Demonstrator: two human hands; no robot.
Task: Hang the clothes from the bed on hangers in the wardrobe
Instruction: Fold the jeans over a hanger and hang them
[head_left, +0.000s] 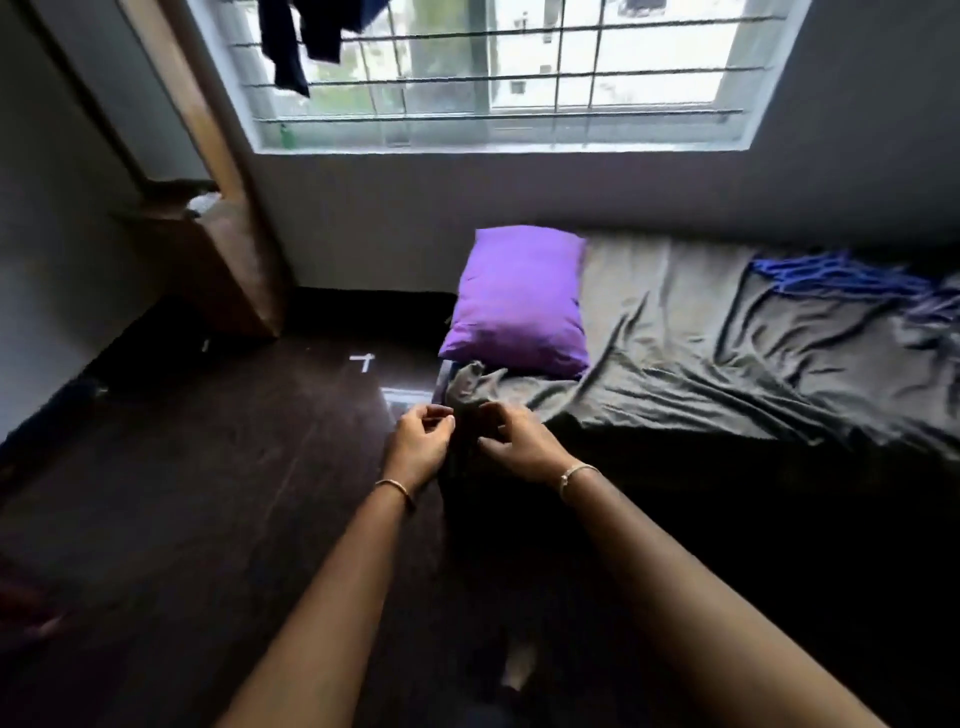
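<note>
No legible text, label, brand or number in view. Only mark: white T-shaped tape mark (362, 360) on floor (208, 467), near bed (727, 364) head-end corner.

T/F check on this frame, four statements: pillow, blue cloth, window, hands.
1. The purple pillow lies on the bed. True.
2. The blue cloth touches the pillow. False: it lies at the bed's far end, apart from it.
3. On the window bars hang dark clothes. True.
4. The left hand and right hand rest on the pillow. False: they are at the bed's near corner, short of it.
</note>
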